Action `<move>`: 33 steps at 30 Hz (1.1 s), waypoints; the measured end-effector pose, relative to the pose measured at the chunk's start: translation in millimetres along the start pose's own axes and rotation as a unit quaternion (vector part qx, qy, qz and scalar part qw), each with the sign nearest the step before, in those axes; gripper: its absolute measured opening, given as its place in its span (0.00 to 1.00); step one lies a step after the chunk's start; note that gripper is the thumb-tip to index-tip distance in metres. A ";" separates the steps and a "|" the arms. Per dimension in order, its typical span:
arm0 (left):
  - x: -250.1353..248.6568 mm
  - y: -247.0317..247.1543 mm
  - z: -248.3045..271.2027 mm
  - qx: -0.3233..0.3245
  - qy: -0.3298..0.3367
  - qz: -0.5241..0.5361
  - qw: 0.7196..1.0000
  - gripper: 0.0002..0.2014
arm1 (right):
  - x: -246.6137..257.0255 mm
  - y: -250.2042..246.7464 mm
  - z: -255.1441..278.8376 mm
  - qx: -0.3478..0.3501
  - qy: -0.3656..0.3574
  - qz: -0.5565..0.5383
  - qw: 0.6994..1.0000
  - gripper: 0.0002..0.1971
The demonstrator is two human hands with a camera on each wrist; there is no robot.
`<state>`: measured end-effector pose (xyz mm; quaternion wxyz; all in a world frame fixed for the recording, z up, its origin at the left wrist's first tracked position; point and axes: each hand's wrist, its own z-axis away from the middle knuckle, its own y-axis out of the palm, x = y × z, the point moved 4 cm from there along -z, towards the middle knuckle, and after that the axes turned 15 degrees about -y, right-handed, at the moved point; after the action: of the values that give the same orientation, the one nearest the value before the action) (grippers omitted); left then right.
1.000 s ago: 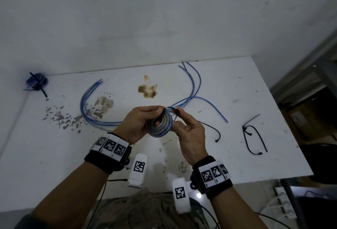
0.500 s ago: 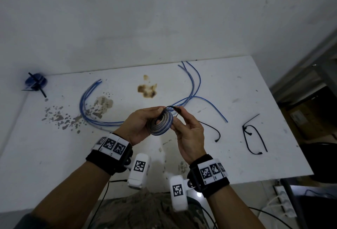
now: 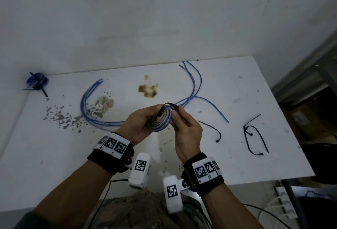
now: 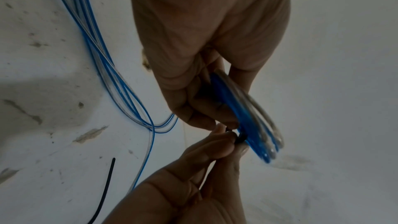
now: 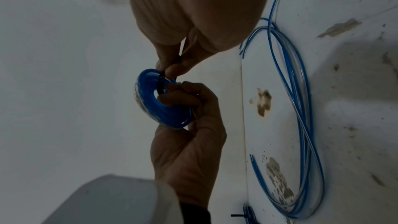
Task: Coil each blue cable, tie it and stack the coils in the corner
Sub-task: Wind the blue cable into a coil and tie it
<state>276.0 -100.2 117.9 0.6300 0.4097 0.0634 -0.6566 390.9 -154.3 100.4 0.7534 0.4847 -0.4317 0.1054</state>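
Here, coil point(image 3: 160, 121): held above the table point(image 3: 237, 90), near its front edge.
Left hand point(image 3: 140, 124): gripped the coil.
Right hand point(image 3: 187, 130): pinched the black tie point(image 3: 170, 105) on the coil.

Tightly wound blue coil point(image 3: 160, 121), flat spiral of blue and clear strands, held on edge above the near middle of the white table, gripped by the left hand point(image 3: 140, 124). Black tie point(image 3: 170, 105) arching over the coil's top edge and passing through its centre, pinched at the far end by the right hand point(image 3: 187, 128). Loose blue cables point(image 3: 91, 108) lying uncoiled on the table beyond, sweeping in a long curve from far left to far right, ends splayed. Finished blue coil point(image 3: 37, 81), crossed by black ties, sitting in the far left corner against the wall.
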 end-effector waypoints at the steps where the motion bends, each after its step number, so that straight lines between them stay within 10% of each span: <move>1: -1.0 -0.8 0.7 -0.004 0.000 0.000 1.000 0.24 | -0.7 0.1 -0.7 -0.005 -0.002 0.002 1.000 0.12; 13: -5.2 -23.7 3.3 -0.043 0.018 -0.028 0.999 0.21 | 7.6 3.5 -9.9 0.079 -0.022 0.091 0.992 0.03; 23: -25.3 -23.2 27.0 -0.054 0.158 -0.356 0.919 0.08 | -1.7 5.6 -27.5 0.210 0.325 0.213 0.897 0.11; 29: -25.2 -28.2 33.7 -0.075 0.192 -0.437 0.875 0.09 | -7.4 10.4 -32.8 0.247 0.303 0.282 0.876 0.08; 33: -20.3 -36.4 36.6 -0.097 0.196 -0.468 0.856 0.07 | -8.0 14.5 -35.7 0.280 0.167 0.365 0.872 0.11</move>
<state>224.5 -99.2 138.7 0.2596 0.3887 0.4333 -0.7706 397.3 -115.5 98.1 0.5553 0.4586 -0.3982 0.5682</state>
